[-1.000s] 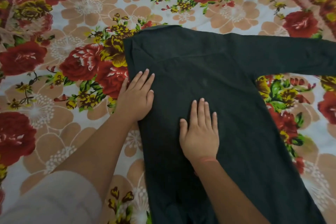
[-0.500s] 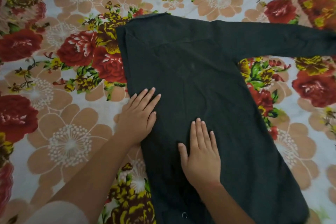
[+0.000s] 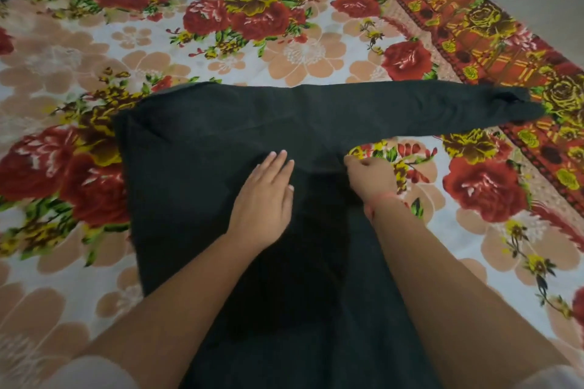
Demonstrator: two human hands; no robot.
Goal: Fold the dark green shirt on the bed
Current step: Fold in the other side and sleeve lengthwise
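Floral bedsheet [image 3: 94,50] lies under the dark green shirt [image 3: 196,148], spread mid-bed. Left hand [image 3: 264,199] rests flat and open on the body; right hand [image 3: 371,178] pinches cloth at the armpit edge. Keep the left pressing as an anchor — fold along a straight line. Outstretched sleeve [image 3: 426,107] nears the bed's right border; open room elsewhere.

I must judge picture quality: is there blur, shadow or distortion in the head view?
Head view: soft even light, no glare; a dark shadow on the shirt between the left hand and right hand; left bedsheet looks smeared; wide-angle bending at the edges.
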